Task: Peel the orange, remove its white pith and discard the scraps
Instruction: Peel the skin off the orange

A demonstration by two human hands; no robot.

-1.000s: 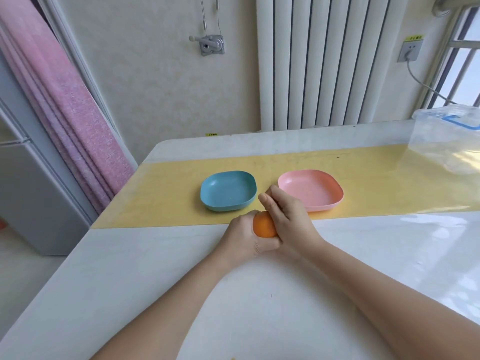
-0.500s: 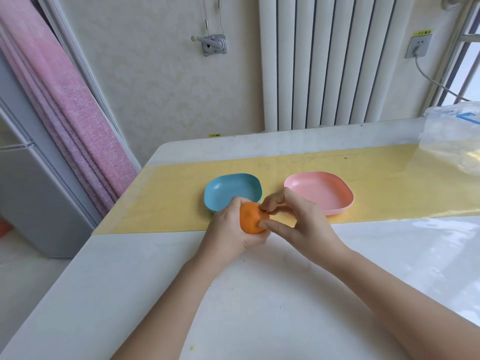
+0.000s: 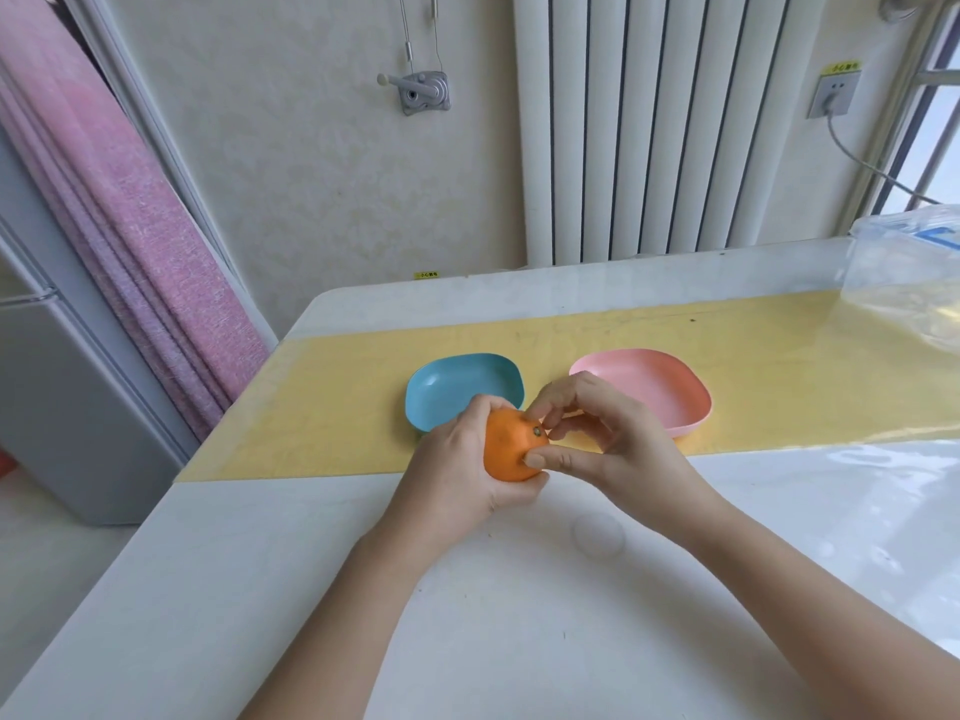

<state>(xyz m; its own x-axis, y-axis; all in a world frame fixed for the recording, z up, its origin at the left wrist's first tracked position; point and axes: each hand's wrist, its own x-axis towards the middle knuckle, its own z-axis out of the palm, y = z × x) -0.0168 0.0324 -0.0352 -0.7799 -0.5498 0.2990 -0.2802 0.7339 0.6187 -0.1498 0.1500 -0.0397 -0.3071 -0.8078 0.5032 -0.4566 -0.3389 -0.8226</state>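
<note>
While the head view looks down on the white worktop [image 3: 519, 615], the orange [image 3: 508, 452] is held just above it, at the near edge of the yellow strip [image 3: 337, 407] and in front of the blue dish [image 3: 452, 381]. It is unpeeled and nearly round. Its green stem [image 3: 536, 431] points to the person's right and a little upward, so the stem-to-base axis lies roughly sideways across the worktop.

The left hand [image 3: 457, 459] cups the fruit from the left, its fingers [image 3: 493, 405] curled over the top and the thumb tucked under the bottom. The right hand [image 3: 618, 439] meets it from the other side: the thumb [image 3: 553, 459] lies nearly straight with its tip pressed on the peel just below the stem, while the bent forefinger tip touches the peel right beside the stem, so the two pinch the skin around it. Its other fingers are loosely curled and apart from the fruit.

Beyond the right hand a pink dish [image 3: 654, 387] sits beside the blue one on the yellow strip.
</note>
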